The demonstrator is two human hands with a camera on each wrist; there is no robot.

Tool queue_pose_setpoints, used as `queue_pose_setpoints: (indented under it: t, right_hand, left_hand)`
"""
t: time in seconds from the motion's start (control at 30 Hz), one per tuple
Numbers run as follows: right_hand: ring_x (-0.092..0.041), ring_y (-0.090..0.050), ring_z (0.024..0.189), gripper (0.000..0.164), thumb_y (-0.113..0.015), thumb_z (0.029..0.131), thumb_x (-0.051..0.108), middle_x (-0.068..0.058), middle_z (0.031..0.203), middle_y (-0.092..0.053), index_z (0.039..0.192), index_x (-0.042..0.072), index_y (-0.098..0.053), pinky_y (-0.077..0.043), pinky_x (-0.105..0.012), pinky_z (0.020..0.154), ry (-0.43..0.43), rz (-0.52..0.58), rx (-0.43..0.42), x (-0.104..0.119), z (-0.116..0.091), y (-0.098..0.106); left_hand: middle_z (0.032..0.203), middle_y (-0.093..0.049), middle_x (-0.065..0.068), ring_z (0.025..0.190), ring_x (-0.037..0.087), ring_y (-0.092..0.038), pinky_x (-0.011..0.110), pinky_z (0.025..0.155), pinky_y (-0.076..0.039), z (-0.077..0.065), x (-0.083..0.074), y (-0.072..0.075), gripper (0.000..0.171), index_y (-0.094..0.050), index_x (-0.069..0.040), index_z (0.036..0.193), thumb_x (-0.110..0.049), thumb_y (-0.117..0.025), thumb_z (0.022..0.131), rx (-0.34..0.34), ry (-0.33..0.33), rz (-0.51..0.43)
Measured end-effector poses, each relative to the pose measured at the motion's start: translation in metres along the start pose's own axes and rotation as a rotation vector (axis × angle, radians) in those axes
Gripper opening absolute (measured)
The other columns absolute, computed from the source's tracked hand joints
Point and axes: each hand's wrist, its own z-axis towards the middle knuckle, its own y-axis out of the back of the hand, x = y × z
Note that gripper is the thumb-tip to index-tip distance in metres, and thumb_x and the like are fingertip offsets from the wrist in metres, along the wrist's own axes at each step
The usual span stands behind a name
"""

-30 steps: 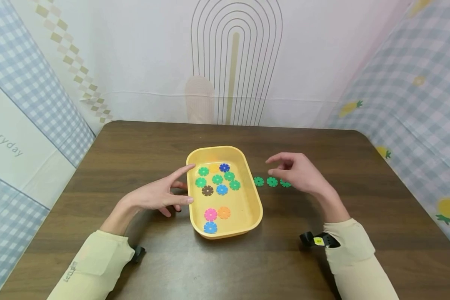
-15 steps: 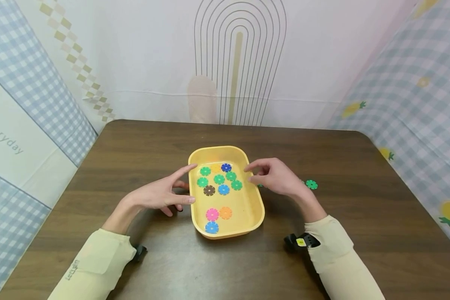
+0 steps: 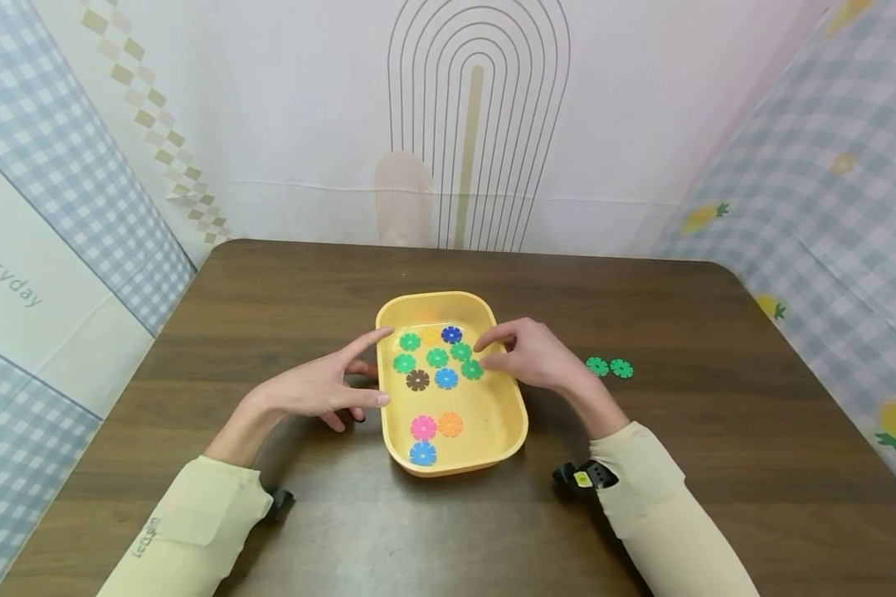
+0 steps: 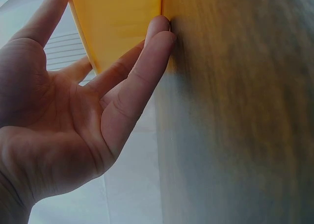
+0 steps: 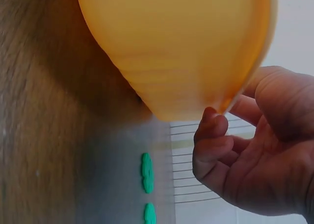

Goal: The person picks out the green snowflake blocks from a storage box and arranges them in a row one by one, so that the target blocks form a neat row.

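Note:
A yellow plastic tray [image 3: 485, 419] stands on the table, with flower-shaped plastic discs lying loose on its floor. My left hand [image 3: 306, 385] rests against the tray's left side, thumb and index fingertips at the rim, the other fingers along the outside wall. Over the right rim reaches my right hand [image 3: 533, 355], thumb and index apart, their tips beside a green disc [image 3: 471, 369]. Its other fingers curl in outside the tray wall in the right wrist view. Among the other discs are a brown disc [image 3: 418, 381], a pink disc [image 3: 423, 428] and an orange disc [image 3: 450, 424].
Right of the tray, green discs lie on the brown table [image 3: 687, 431], one green disc [image 3: 621, 368] at the row's right end; my right hand and forearm hide part of that row. A patterned cloth [image 3: 299, 124] hangs behind the table.
My right hand has moved left from above the green discs on the table to over the tray's right rim, its fingertips now inside. The left hand has stayed at the tray.

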Motion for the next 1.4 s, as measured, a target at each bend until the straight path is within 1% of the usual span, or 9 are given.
queue_pose_setpoints:
  t: [0.07, 0.13, 0.27, 0.4, 0.67, 0.87, 0.93, 1.17, 1.4]
  right_hand:
    - [-0.024, -0.058, 0.093, 0.022, -0.077, 0.095, 0.021, -0.009, 0.108, -0.068, 0.116, 0.016, -0.080, -0.052, -0.029, 0.072, -0.022, -0.009, 0.011, 0.002, 0.002, -0.002]
    - [-0.024, -0.060, 0.095, 0.023, -0.077, 0.094, 0.020, -0.010, 0.115, -0.069, 0.117, 0.016, -0.080, -0.056, -0.029, 0.073, -0.039, -0.017, 0.020, 0.003, 0.003, -0.003]
    - [-0.024, -0.063, 0.098, 0.025, -0.078, 0.093, 0.020, -0.012, 0.123, -0.071, 0.117, 0.014, -0.080, -0.060, -0.031, 0.078, -0.064, -0.041, 0.026, 0.006, 0.005, -0.005]
    - [-0.024, -0.064, 0.102, 0.026, -0.081, 0.091, 0.021, -0.010, 0.127, -0.072, 0.116, 0.015, -0.081, -0.060, -0.033, 0.081, -0.079, -0.080, 0.022, 0.008, 0.008, -0.008]
    - [-0.023, -0.062, 0.101, 0.024, -0.085, 0.087, 0.023, -0.006, 0.121, -0.076, 0.110, 0.015, -0.083, -0.054, -0.030, 0.075, -0.072, -0.187, 0.016, 0.017, 0.015, -0.012]
    - [-0.024, -0.063, 0.104, 0.023, -0.089, 0.084, 0.025, -0.005, 0.118, -0.076, 0.104, 0.016, -0.083, -0.055, -0.035, 0.082, -0.105, -0.252, 0.017, 0.024, 0.017, -0.016]
    - [-0.024, -0.063, 0.103, 0.022, -0.090, 0.084, 0.025, -0.005, 0.118, -0.075, 0.103, 0.016, -0.083, -0.056, -0.036, 0.083, -0.114, -0.271, 0.011, 0.026, 0.018, -0.017]
    - [-0.024, -0.063, 0.099, 0.026, -0.090, 0.083, 0.024, -0.008, 0.120, -0.071, 0.107, 0.015, -0.082, -0.057, -0.034, 0.076, -0.150, -0.293, 0.000, 0.027, 0.020, -0.021]
    - [-0.023, -0.064, 0.094, 0.030, -0.090, 0.083, 0.024, -0.007, 0.113, -0.072, 0.109, 0.013, -0.080, -0.057, -0.037, 0.076, -0.145, -0.329, -0.011, 0.029, 0.020, -0.024]
  left_hand:
    - [0.157, -0.045, 0.024, 0.091, 0.028, -0.068, 0.044, 0.073, -0.063, 0.000, 0.000, 0.000, 0.098, -0.008, -0.042, 0.168, -0.039, -0.077, 0.098, 0.001, -0.001, 0.001]
    - [0.156, -0.046, 0.024, 0.090, 0.028, -0.068, 0.044, 0.073, -0.063, 0.001, -0.001, 0.000, 0.098, -0.008, -0.042, 0.168, -0.039, -0.077, 0.098, 0.002, -0.004, 0.002]
    - [0.155, -0.047, 0.023, 0.089, 0.028, -0.068, 0.043, 0.072, -0.062, 0.001, -0.002, -0.001, 0.098, -0.008, -0.041, 0.168, -0.038, -0.076, 0.099, 0.001, -0.007, 0.007]
    - [0.155, -0.046, 0.023, 0.088, 0.028, -0.068, 0.043, 0.072, -0.062, 0.001, -0.003, 0.000, 0.098, -0.008, -0.041, 0.168, -0.038, -0.076, 0.099, -0.003, -0.004, 0.012]
    - [0.155, -0.047, 0.023, 0.091, 0.028, -0.068, 0.043, 0.073, -0.062, 0.000, -0.001, 0.000, 0.098, -0.008, -0.041, 0.168, -0.038, -0.077, 0.098, -0.007, 0.010, 0.010]
    - [0.156, -0.046, 0.023, 0.090, 0.027, -0.068, 0.043, 0.073, -0.062, 0.000, 0.000, 0.000, 0.098, -0.008, -0.042, 0.168, -0.038, -0.077, 0.099, -0.008, 0.009, 0.006]
    - [0.156, -0.046, 0.023, 0.089, 0.027, -0.068, 0.043, 0.072, -0.062, 0.000, 0.000, 0.000, 0.098, -0.008, -0.042, 0.168, -0.038, -0.077, 0.099, -0.008, 0.007, 0.007]
    - [0.155, -0.047, 0.022, 0.089, 0.027, -0.068, 0.043, 0.072, -0.062, 0.001, -0.001, 0.000, 0.097, -0.008, -0.041, 0.168, -0.038, -0.076, 0.099, -0.005, 0.004, 0.013]
    - [0.155, -0.048, 0.022, 0.090, 0.027, -0.069, 0.042, 0.073, -0.062, 0.001, -0.001, 0.000, 0.098, -0.008, -0.042, 0.168, -0.038, -0.077, 0.098, -0.012, 0.006, 0.021]
